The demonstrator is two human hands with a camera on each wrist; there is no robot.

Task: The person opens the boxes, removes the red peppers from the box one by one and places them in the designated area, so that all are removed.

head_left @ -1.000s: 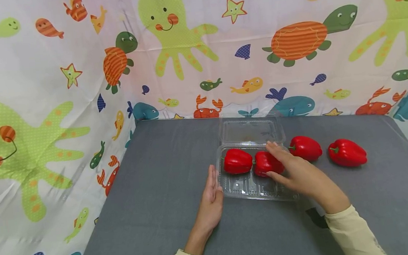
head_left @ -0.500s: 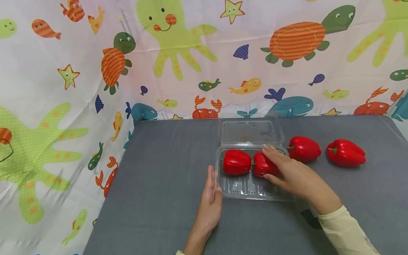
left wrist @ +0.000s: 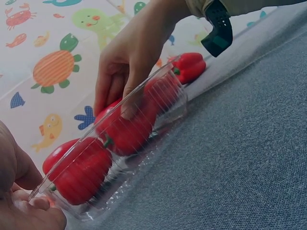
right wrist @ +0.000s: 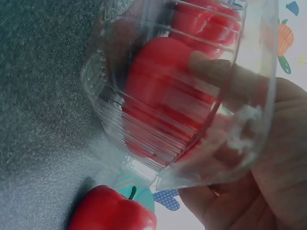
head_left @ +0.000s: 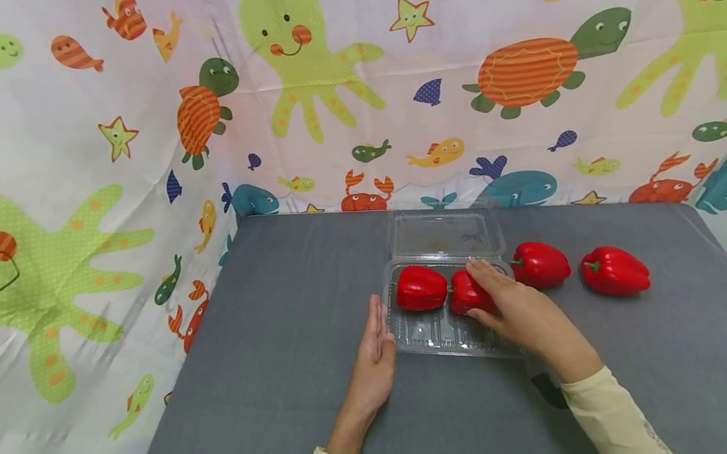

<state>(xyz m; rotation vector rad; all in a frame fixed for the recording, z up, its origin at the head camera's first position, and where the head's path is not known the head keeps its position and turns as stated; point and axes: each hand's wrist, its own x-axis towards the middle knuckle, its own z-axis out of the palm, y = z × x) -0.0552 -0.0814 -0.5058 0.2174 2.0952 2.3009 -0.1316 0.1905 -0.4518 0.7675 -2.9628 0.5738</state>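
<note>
A clear plastic clamshell container (head_left: 434, 336) lies with its lid (head_left: 445, 233) folded back. Inside sit two red bell peppers: one on the left (head_left: 421, 288), the other in the middle (head_left: 469, 294). My right hand (head_left: 533, 313) reaches over the container's right side and grips the middle pepper, thumb on its near side and fingers over its far side. Along the left wall, my left hand (head_left: 373, 363) rests with straight fingers, its fingertips right at the rim in the left wrist view. The right wrist view shows the thumb (right wrist: 211, 69) against the pepper through the clear wall.
Two more red bell peppers lie on the grey table (head_left: 282, 335) to the right, one close to the container (head_left: 540, 265) and one farther out (head_left: 615, 271). A white curtain (head_left: 335, 56) printed with sea animals stands behind and to the left.
My right hand has shifted slightly left and settled more closely on the middle pepper. The left hand stays at the container's left side.
</note>
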